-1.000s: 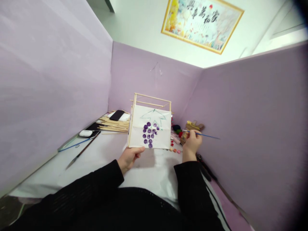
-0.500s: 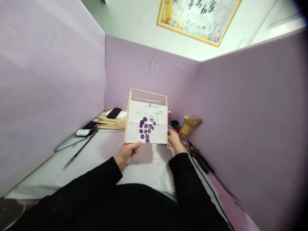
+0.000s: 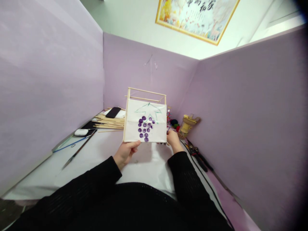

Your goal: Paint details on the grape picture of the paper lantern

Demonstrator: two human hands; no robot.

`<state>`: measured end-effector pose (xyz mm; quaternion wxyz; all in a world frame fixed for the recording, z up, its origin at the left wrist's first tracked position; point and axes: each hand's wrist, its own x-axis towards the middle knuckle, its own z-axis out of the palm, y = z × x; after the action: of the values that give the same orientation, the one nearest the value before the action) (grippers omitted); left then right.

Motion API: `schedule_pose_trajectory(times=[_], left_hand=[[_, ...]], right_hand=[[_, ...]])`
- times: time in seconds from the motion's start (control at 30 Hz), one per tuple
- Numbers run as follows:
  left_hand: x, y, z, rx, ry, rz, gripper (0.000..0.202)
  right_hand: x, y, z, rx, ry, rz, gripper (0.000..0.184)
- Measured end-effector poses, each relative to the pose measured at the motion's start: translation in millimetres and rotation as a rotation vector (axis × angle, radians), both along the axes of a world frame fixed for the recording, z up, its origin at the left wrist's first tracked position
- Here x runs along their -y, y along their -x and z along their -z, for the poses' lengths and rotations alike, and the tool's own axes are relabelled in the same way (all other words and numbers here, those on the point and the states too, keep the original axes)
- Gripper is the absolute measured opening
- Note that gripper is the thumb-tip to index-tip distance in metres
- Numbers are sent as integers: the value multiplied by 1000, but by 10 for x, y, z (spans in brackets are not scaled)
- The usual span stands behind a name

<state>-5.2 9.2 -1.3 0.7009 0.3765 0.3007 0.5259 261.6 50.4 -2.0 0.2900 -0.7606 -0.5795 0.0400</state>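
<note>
A box-shaped frame of thin wooden sticks (image 3: 147, 91) is held up in front of me. White paper or cloth (image 3: 158, 134) covers its near face, with purple round prints like a bunch of grapes (image 3: 145, 130) and a green leaf outline (image 3: 148, 109). My left hand (image 3: 125, 153) is closed on the lower left corner, thumb in front along the bottom edge. My right hand (image 3: 174, 140) is closed at the lower right edge, its fingertips partly hidden behind the frame. A thin bluish stick (image 3: 169, 127) shows beside those fingers; whether they grip it is unclear.
Bamboo sticks (image 3: 108, 122) and a black phone (image 3: 113, 112) lie at back left. A long brush (image 3: 80, 148) and white case (image 3: 81, 132) are nearer. At right are a yellowish container (image 3: 186, 125) and pliers (image 3: 198, 157). Purple panels (image 3: 134, 61) enclose the table (image 3: 101, 149).
The whole view shifts slightly, with the frame and both hands appearing a little farther left and up. The hold of both hands looks the same.
</note>
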Motion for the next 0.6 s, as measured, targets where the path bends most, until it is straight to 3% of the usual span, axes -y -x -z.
schedule_pose_trajectory(times=[0.6], left_hand=[[10, -4, -11, -5, -1, -2, 27]], right_hand=[[66, 80, -90, 32, 31, 45, 19]])
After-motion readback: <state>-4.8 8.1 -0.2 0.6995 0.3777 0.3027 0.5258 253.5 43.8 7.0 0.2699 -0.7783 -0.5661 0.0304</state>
